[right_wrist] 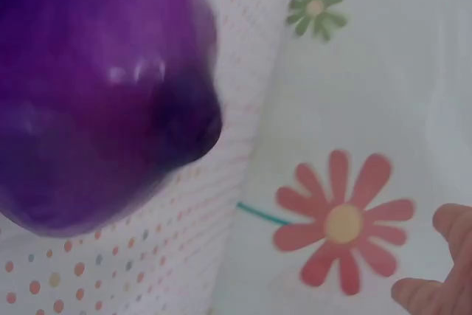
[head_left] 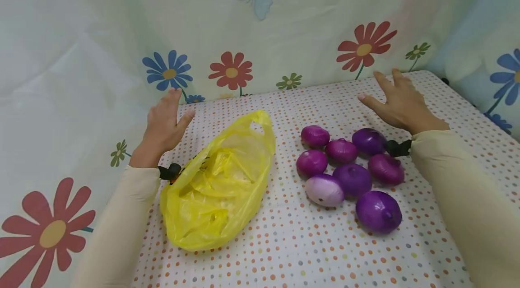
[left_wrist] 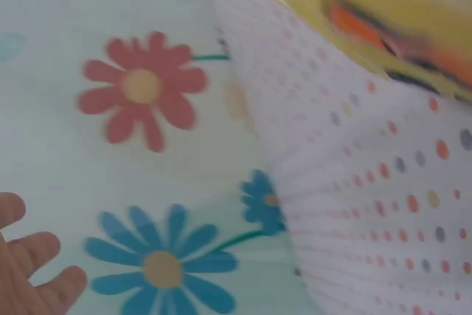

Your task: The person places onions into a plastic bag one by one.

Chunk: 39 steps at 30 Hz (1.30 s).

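Note:
My left hand [head_left: 162,123] is raised with fingers extended, beyond the upper left side of a yellow plastic bag [head_left: 227,188]. The bag lies crumpled on the table, its mouth spread and a handle loop at the top. My right hand [head_left: 400,100] hovers with spread fingers past several purple onions [head_left: 353,179] grouped on the cloth. Nothing is held in either hand. In the right wrist view a dark purple onion [right_wrist: 96,94] looms close, with fingertips [right_wrist: 453,223] at the right edge. The left wrist view has fingertips [left_wrist: 63,285] low at the left and the bag [left_wrist: 369,20] above.
A white dotted cloth [head_left: 284,252] covers the table, whose back edge meets a pale wall sheet [head_left: 300,12] printed with flowers. One whiter onion [head_left: 324,190] sits at the group's near left. Black straps circle both wrists at the cuffs.

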Motion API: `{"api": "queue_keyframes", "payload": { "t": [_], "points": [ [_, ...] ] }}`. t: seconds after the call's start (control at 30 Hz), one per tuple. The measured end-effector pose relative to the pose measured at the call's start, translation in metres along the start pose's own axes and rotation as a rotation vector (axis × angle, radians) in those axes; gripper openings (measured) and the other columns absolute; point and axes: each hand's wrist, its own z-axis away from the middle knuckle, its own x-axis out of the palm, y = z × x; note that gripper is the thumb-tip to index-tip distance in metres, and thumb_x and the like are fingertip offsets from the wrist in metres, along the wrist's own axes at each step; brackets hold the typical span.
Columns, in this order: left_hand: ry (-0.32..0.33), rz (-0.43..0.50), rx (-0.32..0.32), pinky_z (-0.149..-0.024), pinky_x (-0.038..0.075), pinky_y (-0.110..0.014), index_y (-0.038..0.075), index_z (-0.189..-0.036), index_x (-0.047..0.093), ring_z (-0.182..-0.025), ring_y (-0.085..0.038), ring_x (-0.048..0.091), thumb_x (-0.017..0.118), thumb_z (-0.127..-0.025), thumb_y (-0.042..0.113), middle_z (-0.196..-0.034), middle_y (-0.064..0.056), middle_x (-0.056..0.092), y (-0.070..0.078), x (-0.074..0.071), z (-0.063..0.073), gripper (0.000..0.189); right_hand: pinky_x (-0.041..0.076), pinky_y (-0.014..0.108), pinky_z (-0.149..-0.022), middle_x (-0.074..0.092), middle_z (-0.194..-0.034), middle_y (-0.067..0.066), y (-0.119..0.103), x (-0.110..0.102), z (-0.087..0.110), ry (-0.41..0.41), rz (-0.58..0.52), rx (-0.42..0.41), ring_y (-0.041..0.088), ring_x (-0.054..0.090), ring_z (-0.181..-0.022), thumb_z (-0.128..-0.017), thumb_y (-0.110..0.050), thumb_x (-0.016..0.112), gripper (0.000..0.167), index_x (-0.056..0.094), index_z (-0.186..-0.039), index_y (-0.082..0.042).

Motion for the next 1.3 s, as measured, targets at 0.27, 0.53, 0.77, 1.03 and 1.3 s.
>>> {"api": "queue_keyframes", "payload": {
  "t": [0.27, 0.53, 0.77, 1.03, 1.3],
  "points": [
    [0.14, 0.215, 0.055, -0.124, 0.01, -0.067, 0.015, -0.168, 0.012, -0.159, -0.036, 0.014, 0.045, -0.103, 0.064, -0.174, -0.01, 0.014, 0.042, -0.04, 0.055, 0.087, 0.006, 0.085, -0.11, -0.018, -0.169, 0.027, -0.01, -0.001, 0.029, 0.007, -0.068, -0.099, 0.059, -0.008, -0.152, -0.104, -0.057, 0.047, 0.089, 0.002, -0.167, -0.013],
    [0.079, 0.293, 0.215, -0.115, 0.033, -0.068, 0.014, -0.164, 0.029, -0.15, -0.035, 0.038, 0.067, -0.095, 0.056, -0.167, -0.009, 0.036, 0.083, -0.017, 0.128, 0.089, 0.011, 0.089, -0.104, -0.017, -0.171, 0.023, -0.023, 0.009, 0.071, -0.071, -0.11, -0.149, 0.063, -0.003, -0.15, -0.104, -0.048, 0.055, 0.089, 0.004, -0.168, -0.014],
    [-0.117, 0.158, 0.274, -0.111, 0.044, -0.059, 0.012, -0.144, 0.06, -0.131, -0.026, 0.059, 0.072, -0.089, 0.065, -0.143, 0.0, 0.064, 0.111, 0.019, 0.169, 0.077, 0.016, 0.091, -0.099, -0.011, -0.173, 0.017, -0.032, 0.027, 0.117, -0.108, -0.172, -0.176, 0.064, 0.005, -0.15, -0.1, -0.042, 0.067, 0.091, 0.012, -0.168, -0.018],
    [-0.208, 0.109, 0.241, -0.111, 0.044, -0.057, 0.014, -0.129, 0.07, -0.117, -0.016, 0.067, 0.076, -0.089, 0.06, -0.124, 0.003, 0.073, 0.114, 0.044, 0.188, 0.061, 0.03, 0.09, -0.089, 0.009, -0.171, 0.025, -0.03, 0.037, 0.164, -0.107, -0.195, -0.201, 0.064, 0.02, -0.147, -0.093, -0.037, 0.08, 0.099, 0.018, -0.168, -0.019],
    [-0.138, 0.115, 0.322, -0.102, 0.053, -0.048, 0.015, -0.111, 0.076, -0.103, -0.011, 0.071, 0.084, -0.087, 0.032, -0.107, 0.007, 0.077, 0.114, 0.061, 0.186, 0.03, 0.056, 0.061, -0.066, 0.05, -0.142, 0.029, -0.02, 0.054, 0.207, -0.036, -0.1, -0.158, 0.051, 0.058, -0.11, -0.076, -0.039, 0.093, 0.095, 0.048, -0.154, -0.009]
  ]
}}
